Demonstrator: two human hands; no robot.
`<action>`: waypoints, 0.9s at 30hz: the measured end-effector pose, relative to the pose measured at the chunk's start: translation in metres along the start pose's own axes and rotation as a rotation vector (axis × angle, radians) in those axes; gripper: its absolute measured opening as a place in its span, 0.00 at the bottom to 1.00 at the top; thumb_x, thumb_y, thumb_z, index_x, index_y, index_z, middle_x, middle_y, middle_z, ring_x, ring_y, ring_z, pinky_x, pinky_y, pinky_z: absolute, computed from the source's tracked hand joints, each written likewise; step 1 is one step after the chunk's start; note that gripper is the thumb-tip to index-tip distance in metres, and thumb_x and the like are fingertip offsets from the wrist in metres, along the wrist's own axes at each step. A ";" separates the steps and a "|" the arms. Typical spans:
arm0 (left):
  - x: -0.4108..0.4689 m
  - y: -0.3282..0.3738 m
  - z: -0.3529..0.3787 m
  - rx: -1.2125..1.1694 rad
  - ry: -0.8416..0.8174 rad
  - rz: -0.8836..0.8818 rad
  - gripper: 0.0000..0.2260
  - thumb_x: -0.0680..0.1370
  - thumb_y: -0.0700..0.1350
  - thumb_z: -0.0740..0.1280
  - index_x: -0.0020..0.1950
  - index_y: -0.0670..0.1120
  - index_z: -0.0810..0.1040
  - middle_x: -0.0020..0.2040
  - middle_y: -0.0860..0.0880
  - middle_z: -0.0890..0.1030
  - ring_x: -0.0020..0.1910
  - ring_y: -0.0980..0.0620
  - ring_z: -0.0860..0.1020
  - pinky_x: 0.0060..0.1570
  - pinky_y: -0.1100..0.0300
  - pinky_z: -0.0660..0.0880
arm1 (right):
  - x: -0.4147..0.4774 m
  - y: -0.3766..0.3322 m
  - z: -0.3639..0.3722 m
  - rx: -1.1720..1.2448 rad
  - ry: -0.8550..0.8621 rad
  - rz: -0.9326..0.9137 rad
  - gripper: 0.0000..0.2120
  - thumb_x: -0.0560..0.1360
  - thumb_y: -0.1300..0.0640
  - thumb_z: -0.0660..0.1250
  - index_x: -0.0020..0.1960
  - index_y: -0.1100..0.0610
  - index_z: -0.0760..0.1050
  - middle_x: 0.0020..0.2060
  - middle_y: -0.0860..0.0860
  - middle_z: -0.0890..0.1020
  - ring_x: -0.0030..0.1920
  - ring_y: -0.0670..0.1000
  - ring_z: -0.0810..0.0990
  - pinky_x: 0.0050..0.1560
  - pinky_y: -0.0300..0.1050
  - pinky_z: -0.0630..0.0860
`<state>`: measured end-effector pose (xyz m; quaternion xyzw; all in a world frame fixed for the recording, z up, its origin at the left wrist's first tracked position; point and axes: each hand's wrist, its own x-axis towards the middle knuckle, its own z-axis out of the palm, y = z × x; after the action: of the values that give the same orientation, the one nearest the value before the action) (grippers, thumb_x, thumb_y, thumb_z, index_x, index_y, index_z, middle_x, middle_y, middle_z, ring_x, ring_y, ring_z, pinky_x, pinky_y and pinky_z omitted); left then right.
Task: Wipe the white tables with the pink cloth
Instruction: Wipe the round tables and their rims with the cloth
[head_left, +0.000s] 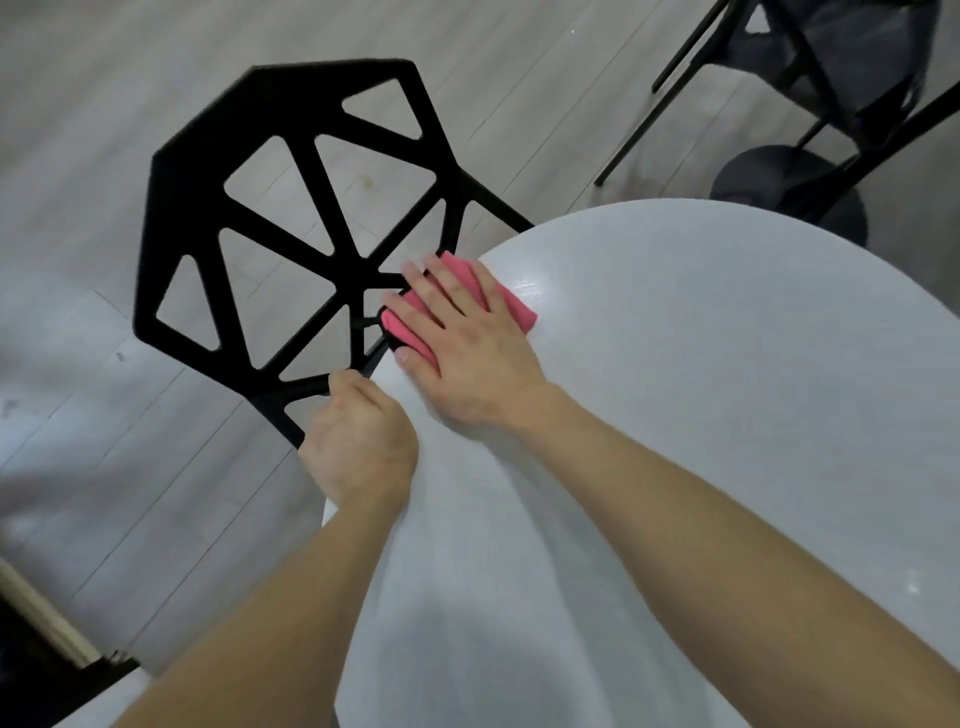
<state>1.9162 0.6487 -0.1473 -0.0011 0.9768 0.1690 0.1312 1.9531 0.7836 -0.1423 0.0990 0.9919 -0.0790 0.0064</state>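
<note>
A round white table (701, 415) fills the right and lower part of the head view. The pink cloth (511, 301) lies at the table's left edge, partly overhanging it. My right hand (462, 343) presses flat on the cloth with straight, spread fingers that reach past the rim. My left hand (358, 436) is at the table's left edge, its fingers curled round a bar of the black chair (291, 228) pushed up against the table.
The black chair with its open geometric back stands left of the table on the grey plank floor (104, 130). Another black chair and a round dark base (789, 192) stand at the upper right. A light wooden edge (41, 618) shows at the lower left.
</note>
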 end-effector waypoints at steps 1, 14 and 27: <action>-0.002 0.000 0.002 0.010 -0.002 0.011 0.18 0.89 0.47 0.48 0.63 0.44 0.75 0.33 0.51 0.63 0.42 0.40 0.72 0.46 0.49 0.63 | -0.002 0.013 -0.002 0.017 0.013 -0.039 0.30 0.87 0.38 0.50 0.87 0.45 0.59 0.88 0.50 0.57 0.88 0.53 0.48 0.86 0.62 0.46; -0.004 -0.001 0.001 -0.105 -0.137 0.039 0.17 0.88 0.48 0.48 0.65 0.47 0.74 0.44 0.44 0.77 0.46 0.40 0.72 0.49 0.46 0.71 | -0.013 0.132 -0.015 -0.065 0.092 0.626 0.34 0.86 0.37 0.46 0.89 0.48 0.54 0.88 0.54 0.53 0.88 0.56 0.46 0.86 0.63 0.43; -0.005 -0.149 -0.059 -0.586 -0.339 -0.129 0.10 0.87 0.41 0.61 0.58 0.43 0.82 0.47 0.45 0.88 0.47 0.46 0.87 0.54 0.43 0.85 | -0.122 -0.127 0.023 0.047 -0.070 -0.227 0.30 0.89 0.39 0.52 0.88 0.46 0.55 0.88 0.51 0.52 0.88 0.53 0.42 0.86 0.64 0.47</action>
<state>1.9131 0.4880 -0.1417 -0.0724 0.8490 0.4313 0.2964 2.0471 0.6333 -0.1421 -0.0165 0.9938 -0.1060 0.0297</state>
